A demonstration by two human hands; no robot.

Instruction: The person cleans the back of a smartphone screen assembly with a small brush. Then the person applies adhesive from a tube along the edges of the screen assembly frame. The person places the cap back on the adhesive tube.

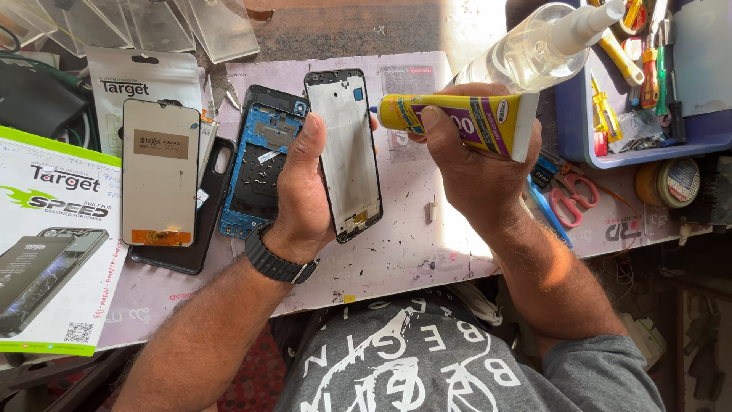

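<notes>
**benchguy:** What's in your hands there, and what's crowding you?

**me:** My left hand (305, 183) has its fingers wrapped round a phone frame (345, 152), black rim, pale inner plate, held upright just above the table (396, 252). My right hand (469, 156) has its fingers closed tight on a yellow glue tube (457, 118), lying sideways with its nozzle right at the frame's top right edge.

**benchguy:** And around it?

**me:** Pretty packed. Just left of my left hand lies a blue phone body (255, 168) flat on the table, partly behind my thumb. Further left there's a screen panel (160, 172) resting on a black case (206, 221), then a printed box (49, 229) at the edge. Behind the tube stands a clear spray bottle (534, 46). To the right sits a blue tray (648, 130) of screwdrivers, red-handled scissors (568, 198) near my right wrist, and a tape roll (675, 181) beyond them.
</notes>
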